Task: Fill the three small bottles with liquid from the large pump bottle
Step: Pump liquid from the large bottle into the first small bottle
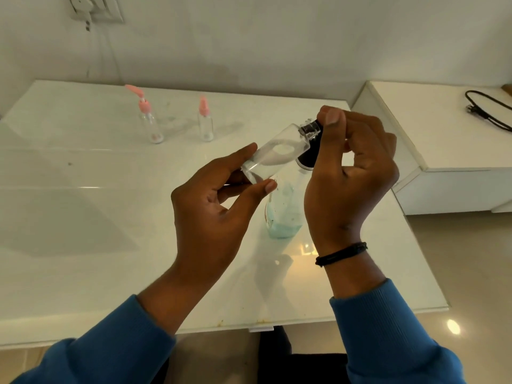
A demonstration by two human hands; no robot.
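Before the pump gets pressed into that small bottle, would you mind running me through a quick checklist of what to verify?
1. Small clear bottle held securely: ok, the left hand grips its base end.
2. Bottle neck at the black pump head: ok, the open neck sits against it, bottle tilted.
3. Right hand on the pump: ok, fingers curl over the head.
4. Large pump bottle has liquid: ok, a low bluish layer shows at the bottom.
5. Nozzle actually inside the neck: cannot tell, fingers hide it.
6. Other two bottles ready: not ok, the left pink-capped bottle and the right pink-capped bottle look empty and capped.
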